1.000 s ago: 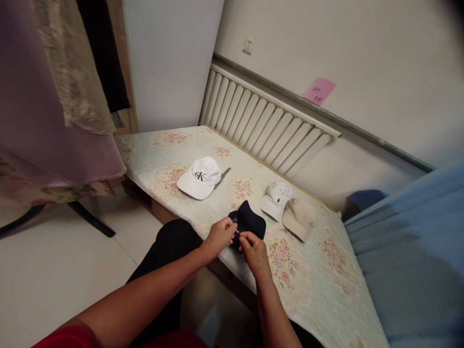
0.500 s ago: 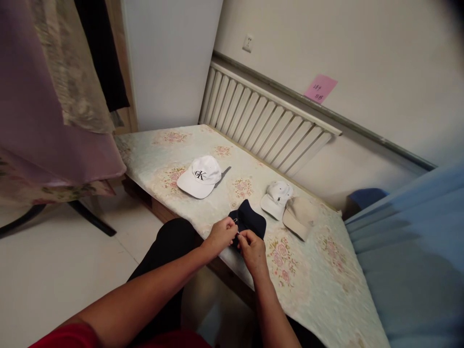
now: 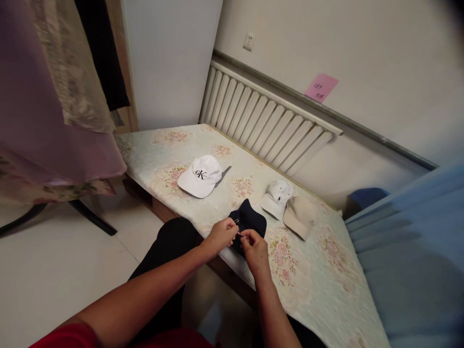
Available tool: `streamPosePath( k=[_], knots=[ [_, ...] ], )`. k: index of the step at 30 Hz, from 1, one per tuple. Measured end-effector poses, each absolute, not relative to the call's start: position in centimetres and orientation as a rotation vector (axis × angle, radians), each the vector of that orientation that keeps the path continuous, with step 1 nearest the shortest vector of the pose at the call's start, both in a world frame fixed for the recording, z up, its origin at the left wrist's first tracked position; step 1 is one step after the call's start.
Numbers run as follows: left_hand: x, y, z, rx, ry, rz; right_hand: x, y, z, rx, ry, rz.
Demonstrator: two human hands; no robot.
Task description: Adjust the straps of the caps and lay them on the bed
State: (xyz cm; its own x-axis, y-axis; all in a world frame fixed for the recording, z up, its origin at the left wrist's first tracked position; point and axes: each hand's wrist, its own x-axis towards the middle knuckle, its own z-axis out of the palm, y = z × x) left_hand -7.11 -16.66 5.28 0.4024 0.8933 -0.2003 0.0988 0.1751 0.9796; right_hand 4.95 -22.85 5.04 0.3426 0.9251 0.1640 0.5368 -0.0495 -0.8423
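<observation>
Floral-sheeted bed (image 3: 326, 280) is carrying the navy cap (image 3: 252, 220) at its front edge. Left hand (image 3: 220, 235) and right hand (image 3: 255, 249) are barely shifting from a second ago, each grip staying pinched on the navy cap's back strap; red bit is now hiding, so the fiddling is continuing.

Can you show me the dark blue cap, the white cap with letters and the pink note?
dark blue cap (image 3: 253, 220), head view, on the top of its crown.
white cap with letters (image 3: 201, 177), head view, on its front panel by the letters.
pink note (image 3: 321, 88), head view, middle of the paper.
</observation>
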Motion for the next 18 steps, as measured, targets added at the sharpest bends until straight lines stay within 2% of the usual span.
streamPosePath(
  k=[6, 18],
  knots=[
    [-7.2, -16.7, 5.1, 1.244, 0.971, 0.752, 3.6, -22.5, 5.2, -1.627, -1.285, 0.527],
    [-7.6, -16.7, 4.7, 1.281, 0.812, 0.643, 3.8, -23.2, 5.7, -1.701, -1.509, 0.211]
  ],
)
